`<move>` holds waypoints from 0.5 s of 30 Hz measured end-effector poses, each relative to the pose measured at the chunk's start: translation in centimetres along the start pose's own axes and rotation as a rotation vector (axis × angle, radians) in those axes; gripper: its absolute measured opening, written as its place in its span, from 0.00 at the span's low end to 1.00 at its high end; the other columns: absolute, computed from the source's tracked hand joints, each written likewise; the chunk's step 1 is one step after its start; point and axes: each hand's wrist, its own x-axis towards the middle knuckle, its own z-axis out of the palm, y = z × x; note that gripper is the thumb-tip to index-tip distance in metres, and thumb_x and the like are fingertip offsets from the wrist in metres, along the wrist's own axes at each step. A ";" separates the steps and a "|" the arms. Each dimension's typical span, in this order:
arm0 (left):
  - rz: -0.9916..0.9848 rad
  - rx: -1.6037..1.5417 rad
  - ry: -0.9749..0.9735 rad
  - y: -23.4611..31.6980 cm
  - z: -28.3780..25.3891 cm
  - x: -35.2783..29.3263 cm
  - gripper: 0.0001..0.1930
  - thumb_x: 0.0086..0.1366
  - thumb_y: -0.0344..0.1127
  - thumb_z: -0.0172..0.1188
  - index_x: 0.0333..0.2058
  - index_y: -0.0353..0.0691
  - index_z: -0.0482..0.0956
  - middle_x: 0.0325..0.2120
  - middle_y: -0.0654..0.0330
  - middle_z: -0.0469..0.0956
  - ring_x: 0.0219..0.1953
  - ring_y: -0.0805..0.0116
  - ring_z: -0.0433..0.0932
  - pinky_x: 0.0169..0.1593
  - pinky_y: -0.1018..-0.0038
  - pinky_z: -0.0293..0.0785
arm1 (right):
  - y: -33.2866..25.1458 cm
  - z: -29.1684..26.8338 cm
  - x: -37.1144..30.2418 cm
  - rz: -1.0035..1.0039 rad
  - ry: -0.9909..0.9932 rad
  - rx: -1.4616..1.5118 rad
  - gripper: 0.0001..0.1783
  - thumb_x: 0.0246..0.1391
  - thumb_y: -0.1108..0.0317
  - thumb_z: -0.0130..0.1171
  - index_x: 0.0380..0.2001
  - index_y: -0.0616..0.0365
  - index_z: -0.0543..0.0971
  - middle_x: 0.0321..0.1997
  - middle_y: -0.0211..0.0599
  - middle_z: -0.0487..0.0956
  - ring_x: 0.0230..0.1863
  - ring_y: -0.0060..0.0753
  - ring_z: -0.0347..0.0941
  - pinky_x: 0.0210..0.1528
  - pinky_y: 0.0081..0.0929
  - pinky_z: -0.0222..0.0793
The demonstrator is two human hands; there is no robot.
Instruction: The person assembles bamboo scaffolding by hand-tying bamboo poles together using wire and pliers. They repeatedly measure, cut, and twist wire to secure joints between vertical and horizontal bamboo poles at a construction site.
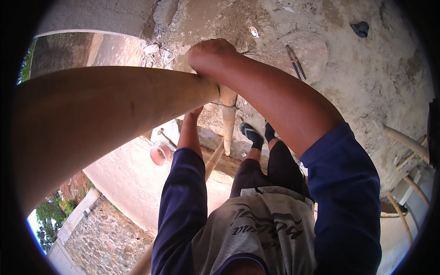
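A thick bamboo pole point(114, 98) comes in from the left and crosses in front of me. Its far end meets an upright bamboo pole point(228, 114), which has thin wire point(223, 105) around it near the joint. My right hand point(212, 54) is closed at the far side of the thick pole, beside the joint; what its fingers hold is hidden. Thin wire ends point(249, 52) stick out beside that hand. My left hand point(197, 111) reaches up under the thick pole, which hides its fingers.
Long-handled pincers point(296, 62) lie on the dirt floor point(357, 87), with a dark scrap point(360, 29) farther right. A red bucket point(160, 156) and a hammer point(167, 136) are at the left. A slanting pole point(214, 161) stands near my feet. More poles point(408, 143) are at the right.
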 end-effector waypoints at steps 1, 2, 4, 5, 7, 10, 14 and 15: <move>-0.055 -0.056 0.054 -0.3 0.1 -0.4 0.22 0.69 0.48 0.50 0.53 0.37 0.68 0.49 0.58 0.68 0.51 0.68 0.66 0.55 0.67 0.66 | -0.2 -0.3 0.0 0.001 -0.024 0.013 0.13 0.43 0.77 0.56 0.35 0.61 0.82 0.40 0.45 0.82 0.42 0.42 0.80 0.39 0.36 0.77; -0.110 -0.111 0.111 -0.4 0.4 -1.0 0.20 0.70 0.47 0.49 0.50 0.37 0.70 0.45 0.58 0.71 0.47 0.68 0.68 0.51 0.67 0.69 | -0.3 -0.6 0.1 0.007 -0.056 -0.009 0.13 0.42 0.76 0.57 0.35 0.62 0.82 0.40 0.45 0.82 0.43 0.42 0.80 0.40 0.36 0.77; -0.246 -0.138 0.085 1.7 0.8 -0.8 0.18 0.70 0.47 0.48 0.43 0.36 0.73 0.35 0.59 0.72 0.37 0.69 0.70 0.43 0.68 0.73 | 0.7 -1.0 0.7 0.052 -0.115 -0.052 0.14 0.42 0.75 0.59 0.36 0.62 0.82 0.41 0.46 0.81 0.43 0.42 0.79 0.40 0.36 0.76; -0.332 -0.102 0.014 3.5 0.3 -1.2 0.17 0.70 0.47 0.48 0.39 0.36 0.73 0.30 0.61 0.71 0.32 0.70 0.70 0.38 0.69 0.74 | 1.5 -0.9 1.1 0.098 -0.137 -0.033 0.14 0.42 0.74 0.59 0.36 0.62 0.82 0.40 0.46 0.81 0.42 0.42 0.79 0.39 0.36 0.76; -0.463 -0.151 -0.013 8.2 -0.3 -1.8 0.17 0.70 0.46 0.47 0.33 0.37 0.72 0.22 0.63 0.68 0.24 0.73 0.67 0.30 0.71 0.73 | 4.0 -0.4 2.2 0.187 -0.180 0.013 0.14 0.43 0.73 0.60 0.37 0.60 0.82 0.38 0.46 0.82 0.40 0.42 0.80 0.38 0.35 0.76; -0.584 -0.370 0.138 11.6 -0.1 -3.6 0.15 0.71 0.44 0.45 0.33 0.39 0.71 0.18 0.67 0.62 0.19 0.78 0.62 0.24 0.75 0.68 | 9.0 3.1 4.0 -0.124 -0.312 -0.066 0.11 0.47 0.72 0.57 0.36 0.58 0.82 0.28 0.42 0.80 0.31 0.37 0.77 0.30 0.34 0.73; -0.643 -0.663 0.187 14.1 0.5 -5.4 0.11 0.71 0.42 0.46 0.41 0.39 0.68 0.17 0.70 0.58 0.17 0.79 0.56 0.23 0.79 0.61 | 9.0 3.5 -3.3 0.328 -0.310 0.629 0.12 0.53 0.67 0.54 0.35 0.59 0.83 0.25 0.44 0.80 0.21 0.33 0.73 0.25 0.31 0.69; -0.667 -0.722 0.190 14.4 0.7 -5.6 0.11 0.71 0.42 0.46 0.41 0.39 0.68 0.17 0.70 0.58 0.17 0.79 0.56 0.24 0.79 0.61 | 9.2 5.5 -4.9 0.371 -0.239 0.740 0.13 0.54 0.65 0.54 0.36 0.60 0.82 0.24 0.42 0.78 0.20 0.32 0.71 0.24 0.31 0.67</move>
